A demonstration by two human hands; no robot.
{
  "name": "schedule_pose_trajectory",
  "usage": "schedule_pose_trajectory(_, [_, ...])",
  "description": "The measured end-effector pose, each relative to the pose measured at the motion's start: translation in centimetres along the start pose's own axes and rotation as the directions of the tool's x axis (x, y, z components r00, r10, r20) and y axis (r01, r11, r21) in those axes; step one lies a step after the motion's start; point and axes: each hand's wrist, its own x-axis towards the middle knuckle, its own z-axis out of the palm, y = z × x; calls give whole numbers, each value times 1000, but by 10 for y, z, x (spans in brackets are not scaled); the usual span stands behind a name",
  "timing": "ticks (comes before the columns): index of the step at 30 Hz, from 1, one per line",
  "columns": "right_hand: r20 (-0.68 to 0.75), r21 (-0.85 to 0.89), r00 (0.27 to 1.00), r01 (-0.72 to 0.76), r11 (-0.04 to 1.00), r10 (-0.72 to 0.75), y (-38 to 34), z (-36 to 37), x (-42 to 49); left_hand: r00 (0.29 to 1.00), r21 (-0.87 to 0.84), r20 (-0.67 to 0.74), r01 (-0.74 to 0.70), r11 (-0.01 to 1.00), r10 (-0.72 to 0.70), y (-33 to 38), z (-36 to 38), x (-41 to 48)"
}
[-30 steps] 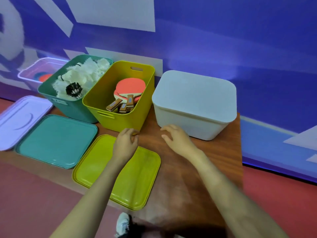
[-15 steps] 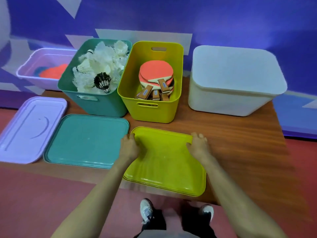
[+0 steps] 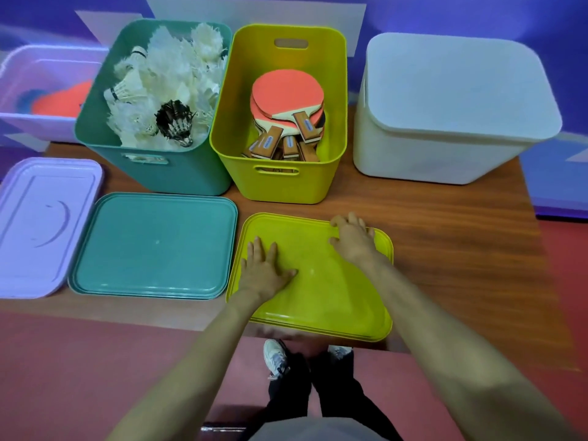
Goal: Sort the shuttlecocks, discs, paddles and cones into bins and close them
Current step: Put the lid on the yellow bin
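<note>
**Step in hand: closing the yellow bin.** Both hands lie on the yellow lid (image 3: 318, 300), which is flat on the counter (image 3: 445, 224). The left hand (image 3: 265, 270) is spread wide and pressing; the right hand (image 3: 353, 241) is at the lid's 1 o'clock corner with fingers relaxed, holding nothing. The yellow bin (image 3: 276, 183) of paddles (image 3: 288, 97) stands open at the lid's 12 o'clock. Next, the lid likely needs gripping at opposite rims, lifting and seating squarely. The counter is wooden, with a red floor (image 3: 63, 361) below and a purple wall (image 3: 477, 14) behind

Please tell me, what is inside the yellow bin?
Inside the yellow bin lie table tennis paddles in a pile, red faces up, wooden handles toward the near wall. The top paddles cover the lower ones, so their number cannot be told.
</note>
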Motion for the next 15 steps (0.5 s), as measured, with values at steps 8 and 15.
schedule_pose_trajectory(8, [-40, 52, 998, -42, 998, 44, 9, -8, 14, 1000, 51, -7, 13, 999, -13, 10, 10, -3])
schedule_pose_trajectory(15, [-77, 116, 997, 17, 993, -9, 19, -18, 3, 995, -175, -85, 30, 984, -45, 25, 0, -5])
